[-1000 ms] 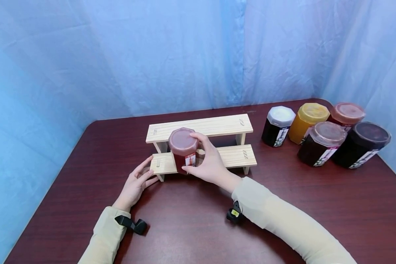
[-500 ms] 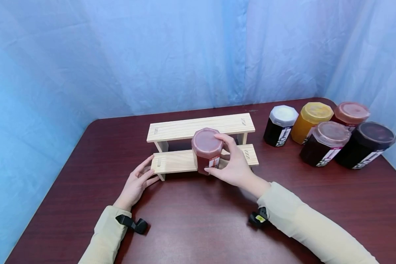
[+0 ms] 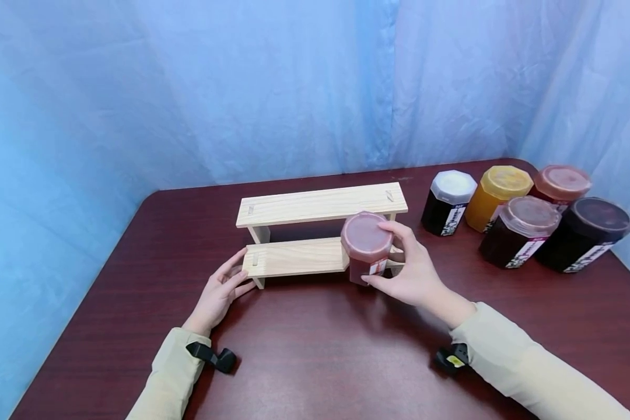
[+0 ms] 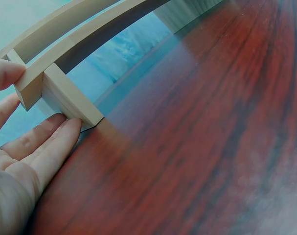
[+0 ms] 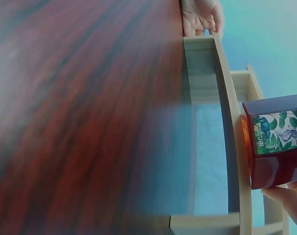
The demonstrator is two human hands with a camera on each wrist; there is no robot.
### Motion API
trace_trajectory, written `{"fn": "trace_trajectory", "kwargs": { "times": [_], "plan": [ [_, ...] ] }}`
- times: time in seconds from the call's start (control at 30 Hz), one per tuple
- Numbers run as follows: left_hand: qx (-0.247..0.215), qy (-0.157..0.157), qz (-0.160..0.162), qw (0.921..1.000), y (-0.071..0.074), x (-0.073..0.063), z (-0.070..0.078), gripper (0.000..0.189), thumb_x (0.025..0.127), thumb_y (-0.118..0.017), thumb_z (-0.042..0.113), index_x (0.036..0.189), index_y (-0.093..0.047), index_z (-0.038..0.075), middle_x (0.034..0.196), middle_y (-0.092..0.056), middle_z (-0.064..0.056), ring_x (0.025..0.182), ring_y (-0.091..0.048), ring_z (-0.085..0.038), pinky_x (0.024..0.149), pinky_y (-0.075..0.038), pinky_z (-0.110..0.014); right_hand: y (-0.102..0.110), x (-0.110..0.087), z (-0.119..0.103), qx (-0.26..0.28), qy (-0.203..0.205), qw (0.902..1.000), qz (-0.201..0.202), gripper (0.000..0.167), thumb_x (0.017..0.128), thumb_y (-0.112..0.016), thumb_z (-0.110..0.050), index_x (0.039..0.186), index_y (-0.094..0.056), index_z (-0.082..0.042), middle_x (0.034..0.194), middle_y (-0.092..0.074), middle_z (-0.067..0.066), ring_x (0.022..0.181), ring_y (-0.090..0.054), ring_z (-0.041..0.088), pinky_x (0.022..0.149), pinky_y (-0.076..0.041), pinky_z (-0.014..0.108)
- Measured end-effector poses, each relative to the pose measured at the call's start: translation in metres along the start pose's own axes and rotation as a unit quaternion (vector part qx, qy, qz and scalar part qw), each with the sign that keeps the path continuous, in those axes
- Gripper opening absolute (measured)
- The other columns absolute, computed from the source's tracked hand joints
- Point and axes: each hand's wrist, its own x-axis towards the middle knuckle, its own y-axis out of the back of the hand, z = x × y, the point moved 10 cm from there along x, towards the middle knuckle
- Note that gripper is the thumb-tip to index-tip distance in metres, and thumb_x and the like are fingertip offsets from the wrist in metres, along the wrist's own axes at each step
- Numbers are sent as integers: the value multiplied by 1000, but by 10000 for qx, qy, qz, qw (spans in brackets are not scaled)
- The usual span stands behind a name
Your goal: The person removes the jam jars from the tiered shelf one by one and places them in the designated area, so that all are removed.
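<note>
My right hand [image 3: 406,271] grips a red, many-sided jar [image 3: 366,236] with a pale pinkish-red lid, thumb in front and fingers at the lid's edge. The jar is over the right part of the lower wooden step [image 3: 299,256]. In the right wrist view the jar [image 5: 278,139] shows a leafy label, its base at the board; whether it fully rests there I cannot tell. My left hand [image 3: 217,298] touches the left end of the two-step wooden rack, fingers fairly straight. In the left wrist view its fingertips [image 4: 72,126] lie against the rack's leg [image 4: 72,95].
The upper wooden step [image 3: 320,204] stands behind the lower one. At the right are several jars: a black one with a white lid [image 3: 448,201], a yellow one [image 3: 496,195], another red one [image 3: 562,181] and two dark ones [image 3: 520,230]. A blue curtain [image 3: 273,87] hangs behind the dark red table [image 3: 315,350].
My right hand has moved the red jar from the left part of the lower step rightward along it. My left hand has stayed at the rack's left end.
</note>
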Motion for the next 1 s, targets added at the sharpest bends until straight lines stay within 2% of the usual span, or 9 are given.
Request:
{"fn": "trace_trajectory", "kwargs": {
  "times": [0.23,0.33,0.43,0.63,0.8,0.87,1.0],
  "plan": [
    [4,43,36,10000,-1,1,-2,62,97,-52,8,150,-21,4,117,-55,1,105,-61,-8,88,-53,-28,23,-7,1,-148,-2,9999,39,91,51,-80,22,126,-33,3,115,-55,19,90,-58,-9,70,-54,13],
    [-10,43,36,10000,-1,2,-2,62,97,-51,8,151,-21,5,116,-55,1,105,-61,-8,87,-53,-28,35,-9,2,-461,60,9989,111,93,50,-81,21,127,-33,3,114,-55,18,87,-58,-12,72,-51,9],
    [-28,36,43,10000,-2,2,-2,62,97,-51,7,150,-21,4,115,-56,1,104,-61,-8,87,-53,-28,46,-11,3,-747,81,9970,190,95,49,-83,18,129,-34,3,119,-53,18,92,-55,-15,79,-47,6],
    [-53,58,54,10000,-2,3,-1,62,96,-51,6,150,-21,3,114,-56,2,104,-61,-8,87,-53,-28,66,-15,7,-1049,-60,9938,360,99,47,-84,17,132,-36,2,126,-46,-5,101,-50,-13,85,-41,2],
    [-50,23,49,10000,-1,2,0,62,96,-50,6,150,-20,2,114,-56,2,104,-61,-8,87,-53,-28,80,-16,10,-1334,-170,9900,425,100,47,-85,16,133,-35,3,124,-50,9,104,-45,-14,87,-37,0],
    [-66,20,60,10000,-1,2,0,62,96,-50,5,150,-20,2,114,-56,2,103,-61,-8,87,-53,-28,85,-16,11,-1446,-198,9882,471,100,47,-85,15,133,-36,2,125,-51,2,105,-43,-14,87,-36,0],
    [-67,60,99,9999,0,2,-2,61,96,-50,5,150,-21,3,114,-56,1,103,-61,-8,87,-53,-28,96,-17,12,-1532,-284,9863,550,101,47,-85,15,135,-36,1,124,-40,-27,105,-43,-14,85,-36,0]
  ]
}}
